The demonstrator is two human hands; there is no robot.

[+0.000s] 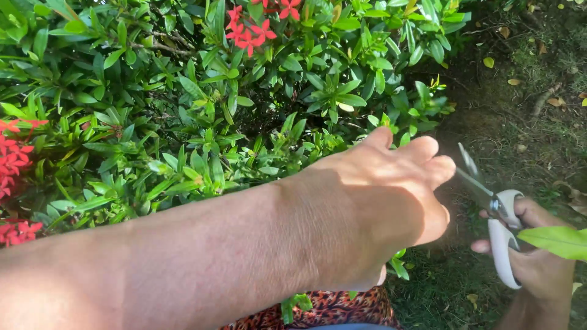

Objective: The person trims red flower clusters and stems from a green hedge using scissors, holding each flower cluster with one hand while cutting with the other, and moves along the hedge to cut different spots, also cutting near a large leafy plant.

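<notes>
Left hand (391,195): reaching across a green leafy shrub with red flower clusters (202,104), fingers curled inward, contents not visible. Right hand (538,256): near right, fingers wrapped around white-handled metal garden shears (498,217), blades pointing toward the left hand.

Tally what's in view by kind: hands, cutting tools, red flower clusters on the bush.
Hands: 2, left hand and right hand
Cutting tools: 1, white-handled shears
Red flower clusters: 3, top, left edge, lower left
Total: 6
</notes>
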